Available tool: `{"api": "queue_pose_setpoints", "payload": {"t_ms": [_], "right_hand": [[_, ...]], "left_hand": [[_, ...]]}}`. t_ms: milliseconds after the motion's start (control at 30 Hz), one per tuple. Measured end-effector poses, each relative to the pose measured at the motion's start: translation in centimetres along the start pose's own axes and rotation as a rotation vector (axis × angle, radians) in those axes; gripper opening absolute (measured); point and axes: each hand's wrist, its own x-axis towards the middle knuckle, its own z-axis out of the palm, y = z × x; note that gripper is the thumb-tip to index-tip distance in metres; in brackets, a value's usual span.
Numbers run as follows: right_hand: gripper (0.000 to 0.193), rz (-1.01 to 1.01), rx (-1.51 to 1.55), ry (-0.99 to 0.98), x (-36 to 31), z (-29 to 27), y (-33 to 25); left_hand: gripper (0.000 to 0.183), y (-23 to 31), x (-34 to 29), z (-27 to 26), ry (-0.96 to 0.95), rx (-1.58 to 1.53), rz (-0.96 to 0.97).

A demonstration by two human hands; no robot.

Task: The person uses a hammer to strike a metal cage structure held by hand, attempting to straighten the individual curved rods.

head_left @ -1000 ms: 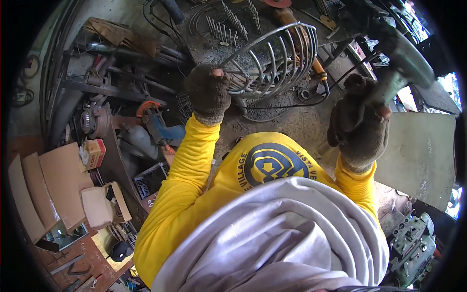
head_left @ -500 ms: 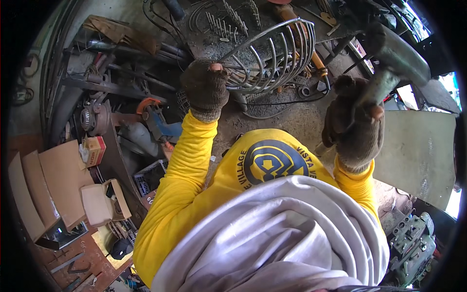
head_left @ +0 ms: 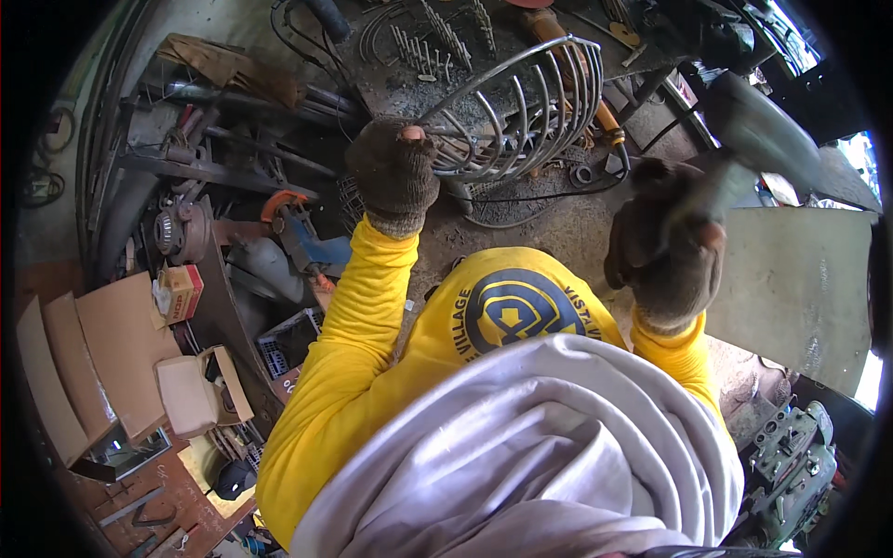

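My left hand (head_left: 395, 177), in a dark knitted glove, is closed around the near-left end of a basket-like metal frame (head_left: 521, 107) made of curved, bent rods. The frame sits tilted at the edge of a dirty, dark work surface. Off to the right, my gloved right hand (head_left: 665, 256) grips the handle of a large hammer (head_left: 767, 130). Its heavy grey head is raised at the upper right, apart from the frame. Motion blurs both the hammer and that hand. The rod ends inside my left fist are hidden.
Short metal pins (head_left: 423, 56) stand on the work surface (head_left: 386, 84) beyond the frame. An orange power tool (head_left: 603, 116) with a cable lies behind it. At left are a blue-and-orange tool (head_left: 312, 237) and cardboard boxes (head_left: 191, 391); at right, a flat grey-green panel (head_left: 791, 288) and machinery (head_left: 791, 456).
My right hand has shifted slightly left and down, and the hammer has gone from fairly sharp to blurred. My left hand and the frame are nearly unmoved.
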Motion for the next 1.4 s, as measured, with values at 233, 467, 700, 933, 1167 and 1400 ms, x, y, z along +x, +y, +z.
{"api": "queue_pose_setpoints", "payload": {"t_ms": [233,467,700,933,1167,1400], "right_hand": [[0.031,0.107,-0.467,-0.168,0.7,0.4,0.4],[0.034,-0.045,-0.238,0.041,0.6,0.0,1.6],[0.033,-0.034,-0.226,0.07,0.8,0.1,0.5],[0.039,-0.13,-0.706,-0.065,1.6,-0.2,1.8],[0.04,0.015,-0.145,0.026,0.9,-0.2,0.8],[0.028,0.095,-0.33,-0.062,1.4,-0.4,-0.2]], "left_hand": [[0.017,-1.8,1.0,-0.2,-0.034,0.034,0.22],[0.018,-2.7,-0.2,0.1,0.022,0.182,0.212],[0.023,-0.6,0.9,0.5,0.047,0.026,0.146],[0.027,-1.3,0.7,-0.1,-0.082,0.126,0.359],[0.021,-1.5,1.3,0.8,0.018,0.182,0.351],[0.018,-1.6,0.6,0.3,-0.22,-0.201,-0.107]]}}
